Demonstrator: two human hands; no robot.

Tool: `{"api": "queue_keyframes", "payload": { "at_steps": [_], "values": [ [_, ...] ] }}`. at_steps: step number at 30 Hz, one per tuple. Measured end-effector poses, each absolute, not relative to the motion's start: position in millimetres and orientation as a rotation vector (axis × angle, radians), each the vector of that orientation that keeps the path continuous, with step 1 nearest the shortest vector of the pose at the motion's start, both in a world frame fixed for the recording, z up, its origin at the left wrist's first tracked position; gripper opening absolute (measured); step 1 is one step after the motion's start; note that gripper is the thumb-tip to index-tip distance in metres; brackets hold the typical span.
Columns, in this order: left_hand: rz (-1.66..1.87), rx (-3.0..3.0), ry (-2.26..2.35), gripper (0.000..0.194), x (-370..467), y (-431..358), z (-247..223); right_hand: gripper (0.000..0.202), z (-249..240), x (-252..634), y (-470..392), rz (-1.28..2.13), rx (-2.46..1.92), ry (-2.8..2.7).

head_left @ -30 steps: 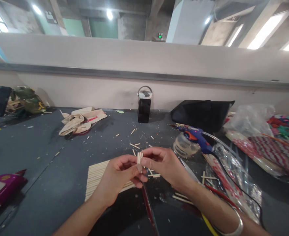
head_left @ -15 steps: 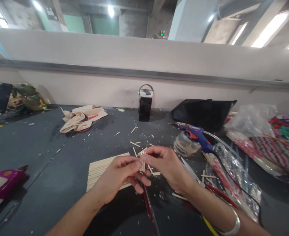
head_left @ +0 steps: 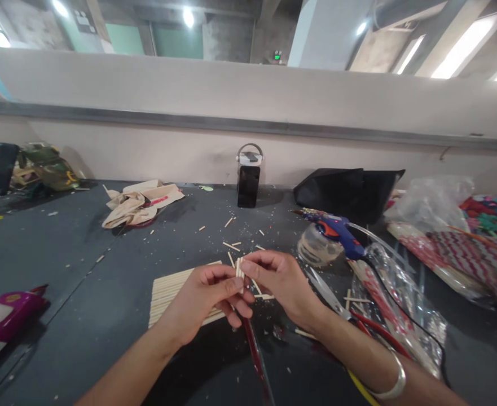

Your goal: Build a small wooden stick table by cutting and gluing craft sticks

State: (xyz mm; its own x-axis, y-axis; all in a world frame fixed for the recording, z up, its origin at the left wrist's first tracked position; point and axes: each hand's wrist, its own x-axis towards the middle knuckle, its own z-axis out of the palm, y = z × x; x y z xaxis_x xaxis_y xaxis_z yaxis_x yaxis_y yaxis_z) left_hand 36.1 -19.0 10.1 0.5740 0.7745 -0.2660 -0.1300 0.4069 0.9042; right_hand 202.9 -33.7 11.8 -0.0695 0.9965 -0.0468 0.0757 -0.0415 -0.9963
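Note:
Between both hands, at the middle of the view, a small bundle of short pale wooden sticks (head_left: 240,268) is held roughly upright. My left hand (head_left: 206,299) pinches it from the left with thumb and fingers. From the right, my right hand (head_left: 280,282) grips the same bundle between thumb and forefinger. Beneath my left hand lies a flat panel of pale sticks side by side (head_left: 170,290), partly covered by the hand. Short loose sticks (head_left: 231,246) are scattered on the dark table just beyond the hands.
A blue glue gun (head_left: 337,231) rests on a clear round container (head_left: 316,248). Scissors (head_left: 328,293) and plastic packets (head_left: 383,299) lie right. A phone (head_left: 249,186) stands behind; a crumpled cloth (head_left: 140,206) lies back left, a magenta tool (head_left: 9,316) at the left edge.
The bundle has shifted slightly left and stands more upright between my fingertips. My right arm has moved a little, showing more of the scissors.

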Motion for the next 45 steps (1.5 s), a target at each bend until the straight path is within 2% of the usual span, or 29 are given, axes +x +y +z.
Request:
{"api": "queue_keyframes", "payload": {
  "at_steps": [2, 6, 8, 15, 24, 32, 38, 45],
  "values": [
    [0.682, 0.974, 0.767, 0.021, 35.5, -17.8, 9.5, 0.023, 12.4, 203.3, -33.4, 1.231, -1.229, -1.369],
    [0.767, 0.964, 0.769, 0.02, 34.0, -15.8, 7.2, 0.052, 13.2, 202.5, -34.9, 0.987, -1.196, -1.627],
    [0.803, 0.955, 0.796, 0.021, 34.5, -15.9, 6.9, 0.057, 12.7, 201.5, -35.7, 0.857, -1.19, -1.719],
    [0.854, 0.912, 0.833, 0.024, 39.4, -19.4, 9.1, 0.049, 6.9, 200.4, -35.8, 0.678, -1.193, -1.794],
    [0.817, 0.886, 0.78, 0.026, 39.0, -19.0, 7.2, 0.022, 8.1, 199.7, -34.9, 0.614, -1.19, -1.846],
    [0.816, 0.915, 0.769, 0.022, 38.1, -20.2, 6.0, 0.032, -0.9, 203.7, -34.1, 0.472, -1.1, -1.943],
    [0.83, 0.981, 0.77, 0.021, 37.8, -21.5, 5.2, 0.021, 13.0, 205.4, -36.1, 0.711, -1.113, -1.873],
    [0.773, 1.259, 0.853, 0.026, 43.5, -30.8, 5.3, 0.014, 21.1, 208.9, -31.4, 1.117, -1.159, -1.533]
  ]
}}
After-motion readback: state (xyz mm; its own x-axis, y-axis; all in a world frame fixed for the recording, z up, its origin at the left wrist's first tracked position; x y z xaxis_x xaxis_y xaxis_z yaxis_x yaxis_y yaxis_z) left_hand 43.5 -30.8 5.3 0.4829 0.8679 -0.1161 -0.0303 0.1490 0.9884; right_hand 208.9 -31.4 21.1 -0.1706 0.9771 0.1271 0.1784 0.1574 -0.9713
